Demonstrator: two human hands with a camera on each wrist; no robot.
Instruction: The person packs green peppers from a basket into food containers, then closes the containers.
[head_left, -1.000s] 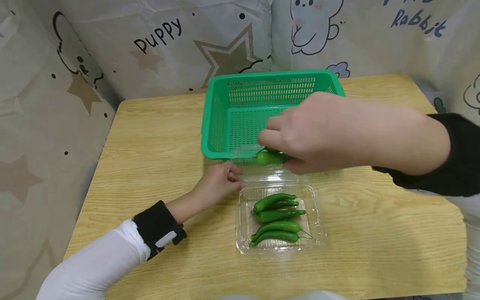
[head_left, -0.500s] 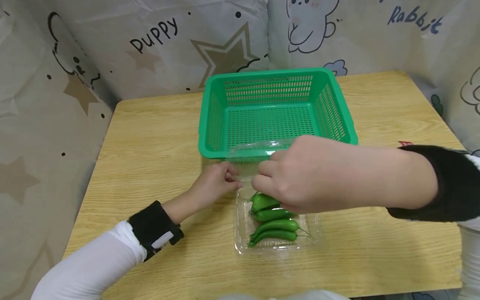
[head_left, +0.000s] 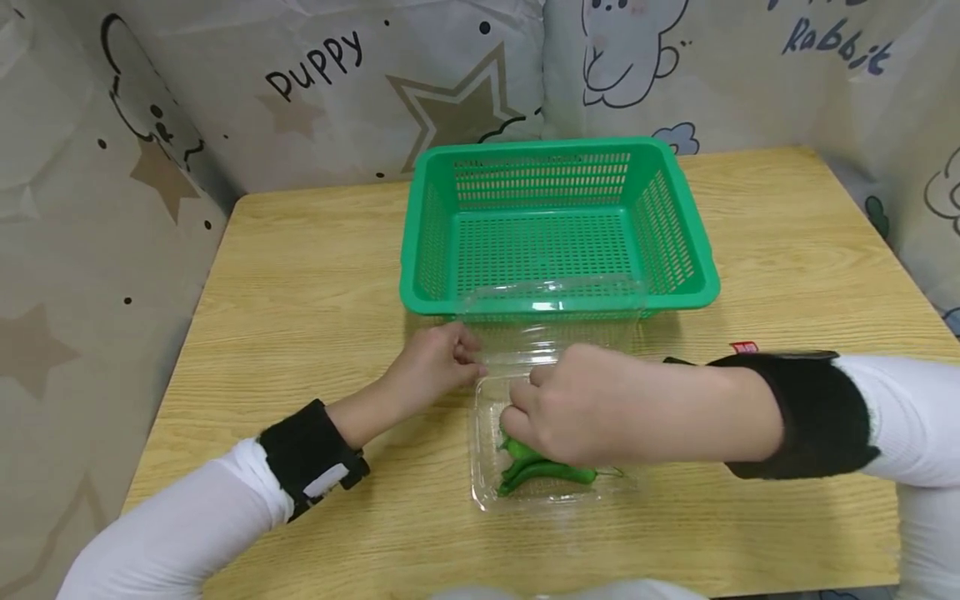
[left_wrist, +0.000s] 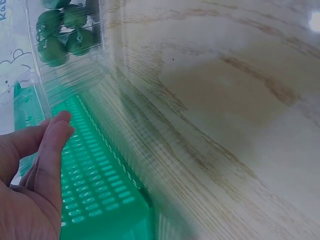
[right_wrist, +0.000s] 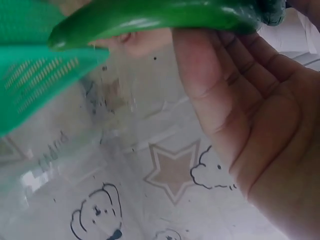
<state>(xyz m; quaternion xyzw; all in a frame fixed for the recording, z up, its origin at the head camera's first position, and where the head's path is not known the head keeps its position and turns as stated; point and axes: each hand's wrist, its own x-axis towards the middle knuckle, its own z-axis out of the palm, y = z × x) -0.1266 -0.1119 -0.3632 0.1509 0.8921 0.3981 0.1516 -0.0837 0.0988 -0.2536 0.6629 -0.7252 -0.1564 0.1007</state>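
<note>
A clear plastic clamshell box (head_left: 477, 479) lies with its lid (head_left: 551, 337) raised against the basket. Green chili peppers (head_left: 551, 473) lie in its tray, partly covered by my right hand (head_left: 577, 407). That hand grips a long green chili pepper (right_wrist: 165, 17), seen across its thumb in the right wrist view; the pepper's far end merges with dark green shapes near the fingers. At the box's left hinge corner, my left hand (head_left: 431, 367) pinches the plastic edge between thumb and finger. The left wrist view shows peppers (left_wrist: 52, 50) through the plastic.
A green slotted basket (head_left: 412, 250) stands behind the box, with the lid overlapping its front rim. Bare wood table (head_left: 300, 275) extends to both sides. A patterned cloth (head_left: 322, 125) hangs at the back and left. A small red label (head_left: 744, 347) shows near the right wristband.
My right hand has come down and toward me with the pepper, from over the lid into the box's tray. The left hand stays at the hinge corner.
</note>
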